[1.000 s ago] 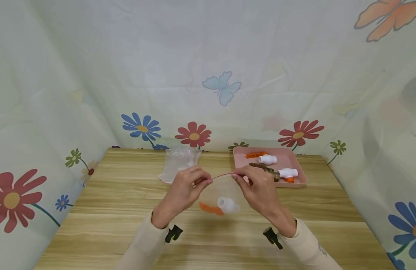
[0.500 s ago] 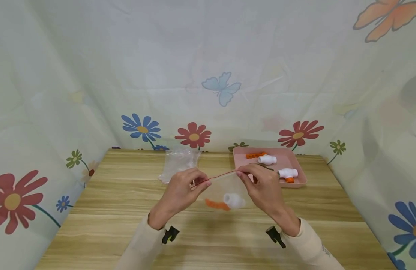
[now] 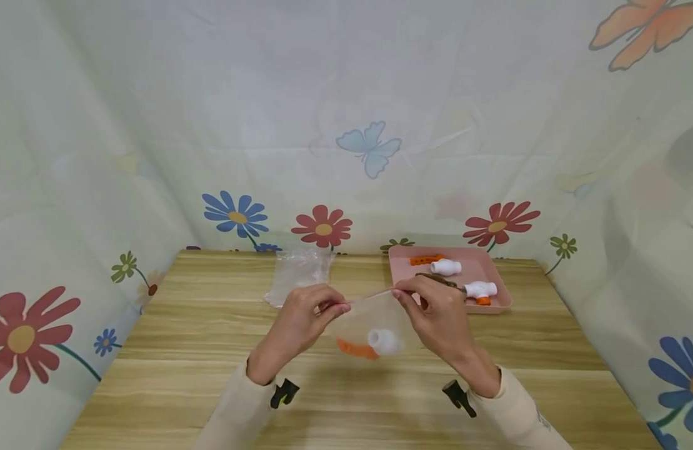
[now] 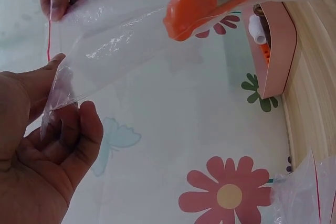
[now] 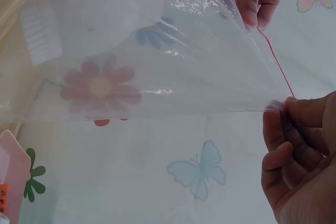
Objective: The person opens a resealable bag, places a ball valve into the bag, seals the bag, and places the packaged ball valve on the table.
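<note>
A clear zip bag [image 3: 360, 319] with a red line along its top edge hangs between my two hands over the table. My left hand [image 3: 309, 315] pinches one end of that edge between thumb and fingers. The other end is pinched by my right hand [image 3: 436, 312]. Low inside the bag lie a white plastic pipe fitting [image 3: 383, 342] and an orange handle-like piece [image 3: 357, 349]. Through the film in the left wrist view the orange piece [image 4: 218, 3] shows large, while the white fitting [image 5: 94, 19] fills the upper left of the right wrist view.
Behind my right hand a pink tray [image 3: 500, 294] holds white fittings [image 3: 480, 289], orange parts [image 3: 427, 259] and a dark brownish item partly hidden by the hand. Flat clear bags [image 3: 300, 272] lie at the back left of the wooden table [image 3: 211, 350]. A flowered cloth hangs behind.
Both hands keep their pinch on the bag's edge. The edge went from bowed to straighter, and the bag's contents swung right and up, then back down a little.
</note>
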A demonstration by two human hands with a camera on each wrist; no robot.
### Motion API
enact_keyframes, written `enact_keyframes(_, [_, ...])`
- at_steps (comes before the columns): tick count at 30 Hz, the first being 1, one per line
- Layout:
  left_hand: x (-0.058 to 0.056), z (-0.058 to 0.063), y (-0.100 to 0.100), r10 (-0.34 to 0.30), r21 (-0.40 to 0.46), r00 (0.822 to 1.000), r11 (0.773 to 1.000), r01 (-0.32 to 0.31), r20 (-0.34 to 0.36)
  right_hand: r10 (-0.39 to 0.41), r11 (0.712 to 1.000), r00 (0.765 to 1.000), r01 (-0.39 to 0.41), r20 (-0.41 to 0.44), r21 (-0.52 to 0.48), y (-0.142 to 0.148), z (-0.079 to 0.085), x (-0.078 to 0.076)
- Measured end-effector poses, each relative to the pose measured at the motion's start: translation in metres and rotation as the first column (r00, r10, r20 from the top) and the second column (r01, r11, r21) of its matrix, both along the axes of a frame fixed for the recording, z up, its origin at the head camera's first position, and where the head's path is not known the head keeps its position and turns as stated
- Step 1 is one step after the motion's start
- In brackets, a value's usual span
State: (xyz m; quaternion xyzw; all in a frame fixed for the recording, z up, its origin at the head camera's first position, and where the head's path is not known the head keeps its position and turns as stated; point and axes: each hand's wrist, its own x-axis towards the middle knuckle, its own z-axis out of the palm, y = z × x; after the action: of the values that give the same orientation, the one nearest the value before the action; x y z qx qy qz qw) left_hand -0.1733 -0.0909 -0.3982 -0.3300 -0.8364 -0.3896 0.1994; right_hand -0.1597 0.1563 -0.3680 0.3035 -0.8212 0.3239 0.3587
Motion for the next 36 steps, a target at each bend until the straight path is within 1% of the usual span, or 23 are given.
enact_keyframes(5, [0.0,-0.001,-0.002,0.032,-0.004,0.999,0.999,-0.032,0.029,0.016,1.0,0.998,-0.017,-0.053,-0.017,0.0,0.0,-0.002])
enact_keyframes(9, [0.001,0.0,-0.005,0.032,0.001,0.997,0.999,-0.032,0.065,0.003,1.0,0.995,-0.005,-0.097,-0.027,0.001,0.001,-0.002])
enact_keyframes(12, [0.002,0.001,-0.008,0.03,-0.002,0.997,1.0,-0.03,0.078,-0.011,0.999,0.995,0.008,-0.101,-0.032,0.003,0.003,-0.001])
enact_keyframes(20, [0.002,0.0,-0.012,-0.011,-0.02,0.999,1.0,0.012,0.05,-0.027,0.999,0.996,0.025,-0.089,-0.022,0.006,0.004,-0.001])
enact_keyframes(23, [0.002,-0.001,-0.012,-0.009,-0.006,0.999,1.0,0.01,0.036,-0.029,0.999,0.997,0.027,-0.078,-0.024,0.006,0.004,0.0])
enact_keyframes(30, [0.002,-0.002,-0.011,0.008,0.016,0.999,1.0,-0.008,-0.031,-0.025,0.999,0.997,0.024,-0.075,-0.025,0.006,0.003,0.0])
enact_keyframes(33, [0.002,-0.002,-0.011,0.016,0.018,0.999,1.0,-0.016,-0.03,-0.024,0.999,0.995,0.021,-0.092,-0.027,0.005,0.002,-0.001])
enact_keyframes(36, [0.001,-0.002,-0.012,0.026,0.011,1.0,1.0,-0.026,0.001,-0.023,0.999,0.994,0.019,-0.11,-0.034,0.006,0.003,-0.002])
